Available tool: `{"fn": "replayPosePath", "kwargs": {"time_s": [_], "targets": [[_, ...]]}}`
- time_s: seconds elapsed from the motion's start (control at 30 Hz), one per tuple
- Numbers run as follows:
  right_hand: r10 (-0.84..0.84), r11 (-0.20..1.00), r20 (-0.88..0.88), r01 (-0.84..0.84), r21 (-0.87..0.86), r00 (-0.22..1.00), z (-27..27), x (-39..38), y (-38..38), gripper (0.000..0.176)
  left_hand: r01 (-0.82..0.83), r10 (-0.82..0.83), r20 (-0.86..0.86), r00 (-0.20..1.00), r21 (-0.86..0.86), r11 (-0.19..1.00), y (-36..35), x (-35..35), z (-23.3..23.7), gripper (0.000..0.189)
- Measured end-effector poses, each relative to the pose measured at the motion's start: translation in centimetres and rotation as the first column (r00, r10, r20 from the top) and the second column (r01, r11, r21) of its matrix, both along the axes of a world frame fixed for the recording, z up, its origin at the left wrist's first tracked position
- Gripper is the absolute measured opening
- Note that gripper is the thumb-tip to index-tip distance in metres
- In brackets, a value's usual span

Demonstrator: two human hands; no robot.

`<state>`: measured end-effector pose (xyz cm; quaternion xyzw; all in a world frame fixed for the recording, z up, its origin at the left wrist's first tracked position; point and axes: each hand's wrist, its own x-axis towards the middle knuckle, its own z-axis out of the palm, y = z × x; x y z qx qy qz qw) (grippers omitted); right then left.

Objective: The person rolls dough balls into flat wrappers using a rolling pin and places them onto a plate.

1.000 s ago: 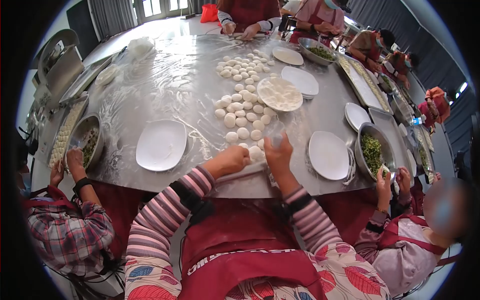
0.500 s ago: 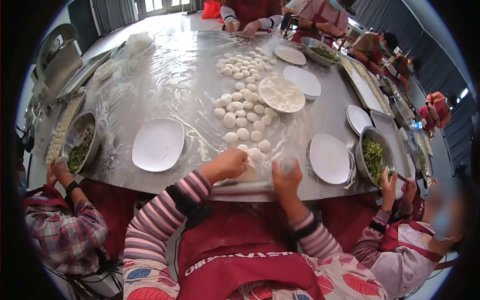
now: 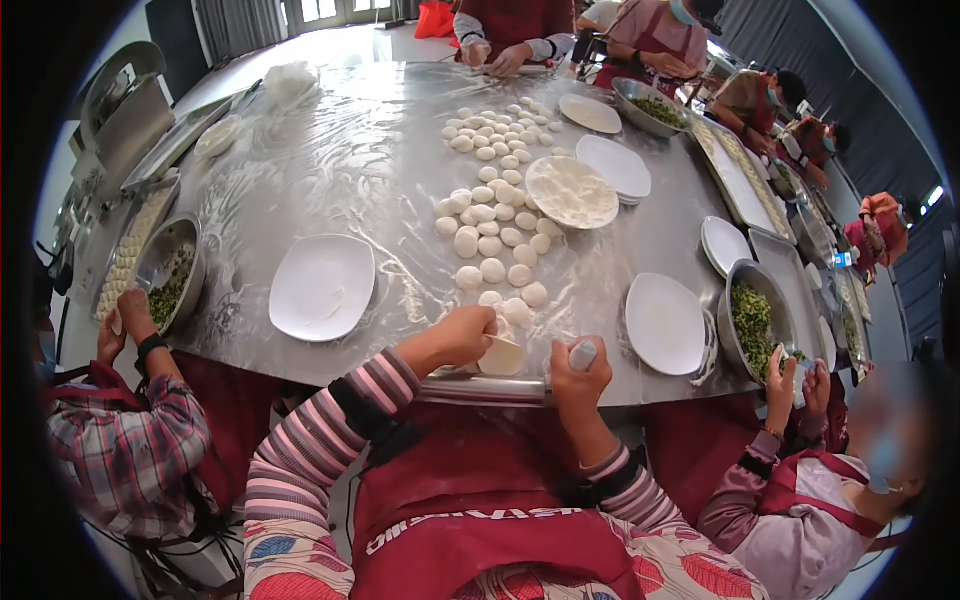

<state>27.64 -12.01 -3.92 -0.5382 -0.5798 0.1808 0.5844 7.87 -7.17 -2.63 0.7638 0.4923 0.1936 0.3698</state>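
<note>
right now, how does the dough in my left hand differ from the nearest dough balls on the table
The dough piece is thin and flat; the dough balls are thick and rounded. The dough piece is gripped by the left hand; the dough balls rest on the table. Both are pale.

We record striped sleeves (image 3: pixel 318 440) in pink, grey and white; a deep red apron (image 3: pixel 470 470) with white lettering; a silver-grey tabletop (image 3: pixel 240 250); white plates (image 3: pixel 322 288); off-white dough rounds (image 3: pixel 466 242); green filling (image 3: pixel 752 320); and, at the tabletop's left edge, a plaid shirt (image 3: pixel 130 440).
</note>
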Motion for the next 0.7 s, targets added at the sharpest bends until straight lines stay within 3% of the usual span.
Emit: {"fn": "replayPosePath", "kwargs": {"time_s": [0.03,0.13,0.23,0.33,0.37,0.47,0.53,0.6,0.7], "targets": [[-0.050,0.997,0.116,0.043,0.064,0.992,2.0,-0.7,0.2,0.027,0.003,-0.003,-0.008,1.000,-0.009,1.000,-0.3,0.0,0.2,0.016],[-0.060,0.988,0.142,0.038,0.152,0.988,0.8,-1.8,5.8,0.029,0.022,-0.020,-0.030,0.999,0.082,0.996,0.0,1.4,1.0,0.016],[-0.086,0.979,0.185,0.050,0.195,0.979,0.9,-2.2,6.9,0.030,-0.006,0.006,-0.045,0.999,-0.002,1.000,1.0,1.8,0.7,0.017],[-0.107,0.986,0.194,0.080,0.144,0.975,0.9,-0.7,1.9,0.028,0.026,-0.021,-0.089,0.996,0.057,0.998,0.9,1.2,0.1,0.017],[-0.096,0.987,0.199,0.068,0.144,0.975,0.8,-0.4,0.8,0.028,-0.043,0.044,-0.056,0.997,0.014,0.999,0.5,0.9,0.4,0.017],[-0.012,1.000,0.044,0.012,0.000,0.999,0.5,-0.4,0.1,0.026,0.020,-0.019,0.021,1.000,-0.019,1.000,-0.4,0.2,0.5,0.014],[-0.060,0.998,0.160,0.059,0.008,0.985,0.9,-1.1,4.0,0.024,-0.010,0.011,-0.049,0.999,0.022,1.000,0.1,0.7,0.0,0.016],[-0.059,0.996,0.152,0.048,0.074,0.987,1.5,-1.8,5.9,0.023,-0.059,0.068,-0.116,0.991,0.081,0.995,0.4,1.2,-0.1,0.019],[-0.086,0.984,0.178,0.055,0.169,0.980,1.0,-1.8,5.5,0.022,-0.053,0.047,-0.120,0.992,-0.047,0.997,0.5,1.2,1.3,0.026]]}}
